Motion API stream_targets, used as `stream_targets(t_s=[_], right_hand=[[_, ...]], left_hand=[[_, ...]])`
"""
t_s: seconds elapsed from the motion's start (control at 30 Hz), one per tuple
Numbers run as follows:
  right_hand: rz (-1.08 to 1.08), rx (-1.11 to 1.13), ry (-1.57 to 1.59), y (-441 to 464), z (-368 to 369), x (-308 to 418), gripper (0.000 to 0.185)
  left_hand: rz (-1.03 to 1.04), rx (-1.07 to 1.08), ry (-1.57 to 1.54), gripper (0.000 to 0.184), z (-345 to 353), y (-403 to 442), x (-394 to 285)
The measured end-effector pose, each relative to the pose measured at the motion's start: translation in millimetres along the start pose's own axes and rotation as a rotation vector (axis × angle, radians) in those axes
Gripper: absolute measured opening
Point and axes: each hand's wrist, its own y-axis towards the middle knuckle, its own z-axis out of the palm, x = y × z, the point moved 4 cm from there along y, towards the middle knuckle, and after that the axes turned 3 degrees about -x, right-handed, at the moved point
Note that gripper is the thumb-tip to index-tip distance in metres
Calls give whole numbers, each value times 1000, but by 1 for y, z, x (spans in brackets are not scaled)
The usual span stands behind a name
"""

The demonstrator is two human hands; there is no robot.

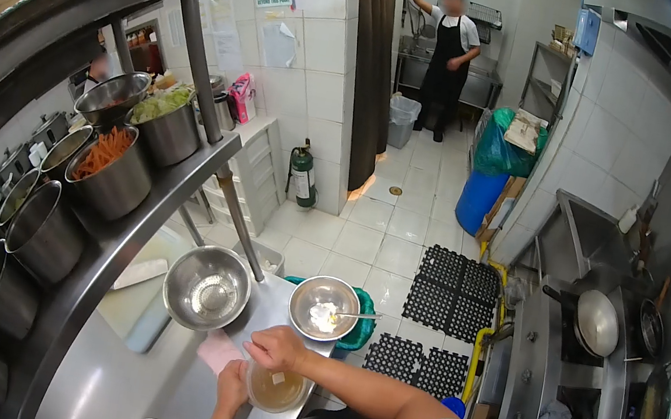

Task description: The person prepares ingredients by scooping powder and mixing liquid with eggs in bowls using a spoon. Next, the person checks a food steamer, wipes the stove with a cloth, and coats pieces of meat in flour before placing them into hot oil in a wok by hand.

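Note:
A round, see-through plastic tub (278, 393) with brownish contents and a small pale label is at the steel counter's edge, close to my body. My left hand (232, 385) is closed around its left side. Curled over the far rim, my right hand (277, 348) grips the tub there; its fingertips are hidden. A pink cloth (220, 350) lies beside my left hand. Beyond my hands stand an empty-looking steel bowl (207, 287) and a smaller steel bowl (312, 299) with whitish and yellow contents and a spoon (358, 314).
At left, a steel shelf (86, 292) carries several pots, including one of shredded carrot (104, 158). A knife (140, 274) rests on a cutting board (127, 299). Woks (596, 322) sit on the stove at right. Black mats (456, 294) cover some floor. A person (448, 55) stands at the far sink.

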Motion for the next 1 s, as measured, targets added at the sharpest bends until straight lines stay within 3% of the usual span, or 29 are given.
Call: stream_targets(t_s=[0.2,0.27,0.4,0.5,0.57,0.83,1.0], right_hand=[[-13,25,17,-3,-24,10,40],[-33,9,17,-5,-39,17,41],[-5,92,-51,-14,-74,27,42],[50,156,-73,-32,-92,26,43],[151,226,-102,-42,-105,25,45],[295,414,-220,-69,-137,25,45],[227,423,-298,-76,-137,28,41]], left_hand=[[-25,23,28,30,-2,2,-5],[-234,-20,63,33,-12,-2,-11],[-267,55,115,36,-19,-7,0],[-435,178,-23,37,-20,-16,-11],[-225,108,116,39,-19,-11,-8],[-176,51,74,38,-20,-17,-7],[-105,3,92,38,-27,-23,-4]])
